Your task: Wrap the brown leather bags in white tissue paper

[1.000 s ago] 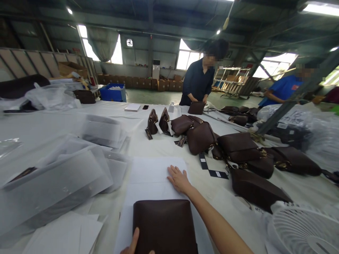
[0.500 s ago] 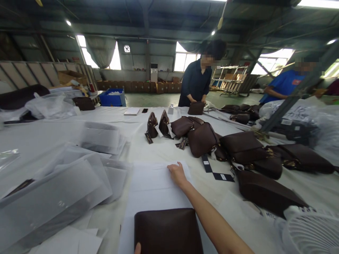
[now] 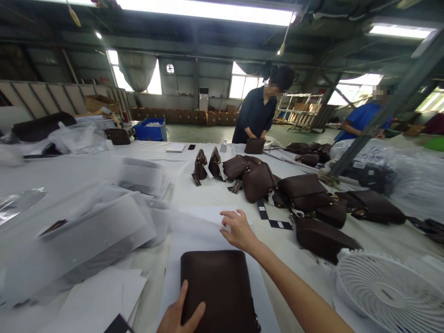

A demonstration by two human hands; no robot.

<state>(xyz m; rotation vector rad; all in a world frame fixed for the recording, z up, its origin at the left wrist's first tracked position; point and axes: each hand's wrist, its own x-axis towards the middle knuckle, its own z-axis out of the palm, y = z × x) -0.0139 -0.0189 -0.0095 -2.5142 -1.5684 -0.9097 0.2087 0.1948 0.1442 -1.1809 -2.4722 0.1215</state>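
Observation:
A dark brown leather bag (image 3: 217,289) lies flat in front of me on a long white paper sheet (image 3: 197,238). At its left edge rests my left hand (image 3: 178,310), thumb and forefinger spread apart on the leather. Beyond the bag's far edge, my right hand (image 3: 237,229) is raised slightly over the sheet. Its curled thumb and forefinger pinch what looks like the sheet's thin far edge, which lifts in a blurred slope to the left.
Several brown bags (image 3: 258,182) with black tags lie right of centre. A white fan (image 3: 385,291) stands at lower right. Translucent sleeves (image 3: 100,226) and white sheets (image 3: 104,296) cover the left side. Across the table, a person (image 3: 255,111) handles a brown bag (image 3: 254,145).
My left hand has come further into view on the bag, which sits higher in the picture. My right hand's fingers have curled and lifted the sheet's edge. The view has tilted and shifted.

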